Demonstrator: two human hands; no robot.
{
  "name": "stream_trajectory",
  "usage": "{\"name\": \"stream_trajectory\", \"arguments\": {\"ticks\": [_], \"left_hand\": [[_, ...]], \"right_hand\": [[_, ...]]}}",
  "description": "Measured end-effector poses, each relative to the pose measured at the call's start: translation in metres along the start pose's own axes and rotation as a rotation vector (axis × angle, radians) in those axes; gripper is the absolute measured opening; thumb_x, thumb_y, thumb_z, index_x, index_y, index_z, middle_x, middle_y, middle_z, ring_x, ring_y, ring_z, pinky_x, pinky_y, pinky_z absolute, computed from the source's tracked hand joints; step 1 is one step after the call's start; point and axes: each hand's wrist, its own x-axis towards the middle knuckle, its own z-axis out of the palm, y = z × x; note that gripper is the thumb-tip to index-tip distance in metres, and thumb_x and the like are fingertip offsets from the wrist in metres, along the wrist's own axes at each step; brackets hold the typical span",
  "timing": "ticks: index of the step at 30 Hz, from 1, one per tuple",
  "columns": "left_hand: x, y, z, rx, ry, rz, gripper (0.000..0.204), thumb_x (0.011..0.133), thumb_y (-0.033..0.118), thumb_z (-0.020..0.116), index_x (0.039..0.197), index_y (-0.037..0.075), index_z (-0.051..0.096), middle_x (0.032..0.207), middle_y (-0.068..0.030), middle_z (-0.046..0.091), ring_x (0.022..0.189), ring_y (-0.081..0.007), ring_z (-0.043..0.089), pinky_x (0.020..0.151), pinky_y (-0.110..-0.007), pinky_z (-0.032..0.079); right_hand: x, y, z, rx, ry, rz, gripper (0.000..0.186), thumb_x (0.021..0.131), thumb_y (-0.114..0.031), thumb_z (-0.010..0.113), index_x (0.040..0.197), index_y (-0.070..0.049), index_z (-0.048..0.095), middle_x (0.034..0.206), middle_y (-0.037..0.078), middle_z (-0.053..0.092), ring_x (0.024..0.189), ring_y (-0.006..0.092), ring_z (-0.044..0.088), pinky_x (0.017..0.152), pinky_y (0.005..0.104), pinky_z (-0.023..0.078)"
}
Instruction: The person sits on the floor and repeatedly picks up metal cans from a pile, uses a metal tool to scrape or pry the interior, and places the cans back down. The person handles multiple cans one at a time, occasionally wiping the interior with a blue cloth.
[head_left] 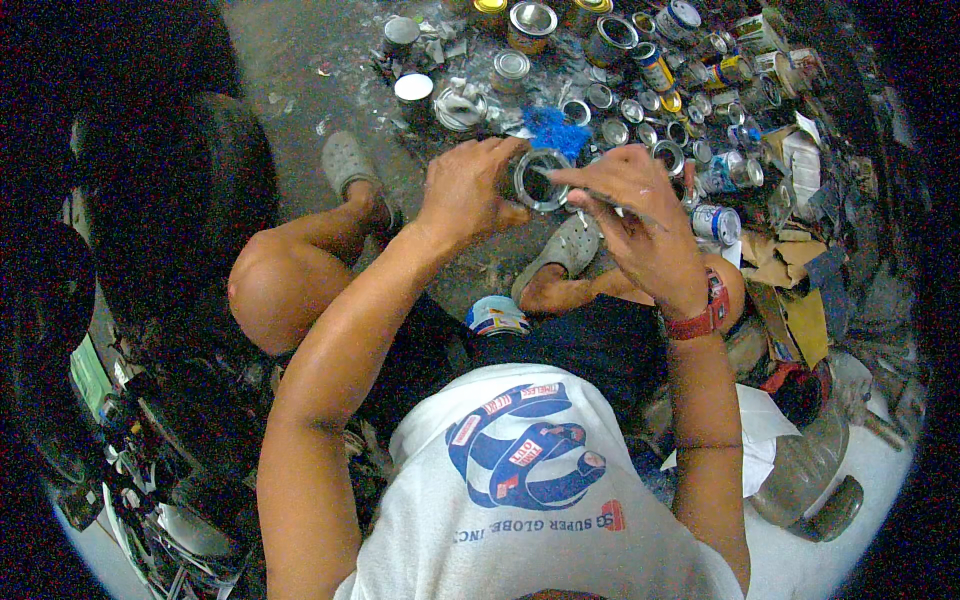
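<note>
My left hand (468, 188) wraps round an open metal can (528, 193) and holds it tilted, its mouth facing me. The inside of the can looks dark, with a shiny rim. Just right of it, my right hand (645, 220) is closed around a thin, greyish, flat tool (628, 207), mostly covered by the fingers. Its exact kind cannot be made out. The right index finger points at the can's mouth, close to or touching the rim. A blue and white can (498, 316) stands between my legs, below the hands.
Several paint cans (613, 40) crowd the floor at the far right. Crumpled blue material (556, 132) lies beyond my hands. A white-topped can (413, 88) stands far left of centre. Torn cardboard (790, 265) lies at right, a dark tyre (228, 165) at left.
</note>
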Motion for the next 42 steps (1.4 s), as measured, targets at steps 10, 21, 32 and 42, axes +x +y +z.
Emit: {"name": "stream_trajectory", "arguments": {"ticks": [10,21,32,42], "left_hand": [[0.001,-0.004,0.001,0.018,-0.001,-0.008,0.084,0.060,0.031,0.100,0.138,0.017,0.070,0.118,-0.0099,0.079,0.110,-0.0368,0.075,0.093,-0.052,0.061],[0.004,0.000,-0.002,0.001,0.034,0.007,0.086,0.058,0.027,0.102,0.137,0.016,0.070,0.118,-0.0101,0.078,0.109,-0.0359,0.075,0.093,-0.051,0.060],[0.010,0.005,-0.008,0.185,-0.022,-0.020,0.094,0.060,0.033,0.102,0.146,0.019,0.066,0.138,-0.0088,0.074,0.123,-0.0347,0.072,0.100,-0.048,0.060],[0.011,-0.010,-0.002,0.016,-0.013,-0.276,0.082,0.066,0.046,0.098,0.138,0.018,0.071,0.118,-0.0141,0.081,0.109,-0.0382,0.077,0.096,-0.051,0.061]], "right_hand": [[0.002,0.003,-0.004,-0.076,-0.069,0.026,0.016,0.097,-0.020,0.080,0.112,-0.015,0.085,0.105,0.007,0.078,0.104,0.0313,0.068,0.094,0.0468,0.049],[0.005,0.002,-0.005,-0.064,-0.069,-0.082,0.020,0.098,-0.019,0.079,0.117,-0.016,0.084,0.104,0.006,0.079,0.105,0.0310,0.067,0.093,0.0458,0.048],[-0.014,0.015,0.028,0.225,0.192,0.485,0.034,0.114,-0.034,0.061,0.123,-0.009,0.081,0.103,0.006,0.081,0.099,0.0234,0.068,0.092,0.0359,0.050],[-0.030,0.051,-0.025,0.714,0.316,0.685,0.043,0.116,-0.033,0.062,0.133,0.006,0.073,0.116,0.009,0.079,0.095,0.0126,0.072,0.094,0.0307,0.054]]}}
